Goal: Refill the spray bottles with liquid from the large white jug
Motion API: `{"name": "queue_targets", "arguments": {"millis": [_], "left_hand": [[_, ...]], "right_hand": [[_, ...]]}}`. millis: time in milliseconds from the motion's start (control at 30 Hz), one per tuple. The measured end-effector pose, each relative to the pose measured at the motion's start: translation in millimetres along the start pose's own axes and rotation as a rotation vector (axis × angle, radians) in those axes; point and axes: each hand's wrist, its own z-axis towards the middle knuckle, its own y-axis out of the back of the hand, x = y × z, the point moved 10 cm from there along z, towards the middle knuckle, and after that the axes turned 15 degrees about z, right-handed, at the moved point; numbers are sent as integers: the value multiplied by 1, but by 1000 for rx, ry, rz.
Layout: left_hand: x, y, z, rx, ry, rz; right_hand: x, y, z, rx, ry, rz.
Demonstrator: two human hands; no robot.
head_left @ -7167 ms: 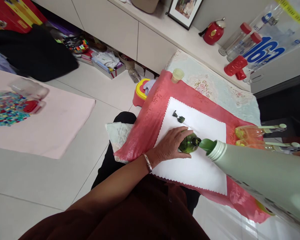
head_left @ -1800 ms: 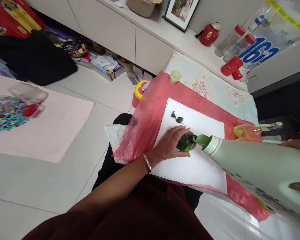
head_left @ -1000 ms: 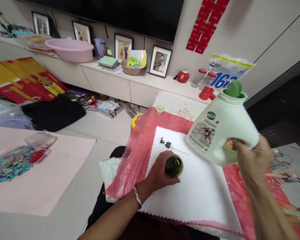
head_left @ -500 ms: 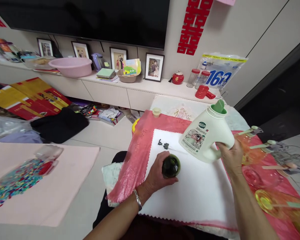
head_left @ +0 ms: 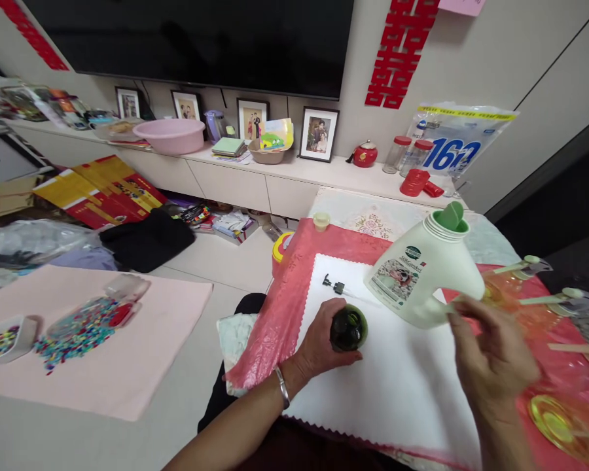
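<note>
My left hand (head_left: 319,337) is wrapped round a dark green bottle (head_left: 349,327), whose open neck faces up at me. To its right, a pale green detergent jug (head_left: 412,271) stands on the white scalloped mat (head_left: 392,379), with a green spout showing in its uncapped mouth. My right hand (head_left: 493,356) is off the handle, just beside the jug's lower right side. Its fingers are somewhat blurred and apart, with nothing seen in them. A black pump head (head_left: 334,286) lies on the mat beyond the bottle.
Several clear orange and yellow vessels (head_left: 554,418) with sticks across them line the right edge. A small pale cup (head_left: 321,221) sits on the red plastic cover (head_left: 275,327). Left, a pink mat (head_left: 161,340) holds scattered colourful bits (head_left: 78,337). A TV cabinet stands behind.
My right hand has let go of the jug's handle and drawn back towards me. The jug now rests on the mat. The view has turned slightly left; my left hand keeps the bottle.
</note>
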Motion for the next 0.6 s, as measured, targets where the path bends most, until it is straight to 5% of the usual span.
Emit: {"name": "queue_targets", "arguments": {"millis": [133,333,467,600], "left_hand": [[4,-1,-2,-4,29,14],[18,-11,-7,-8,21,-13],[21,-9,-4,-25,31,-8],[9,11,10,-21,77,38]], "right_hand": [[13,-103,-6,528,0,189],[-25,-227,-6,1008,-133,41],[-39,-262,-18,1158,-191,-135],[-41,-269,-24,1145,-252,-209]]}}
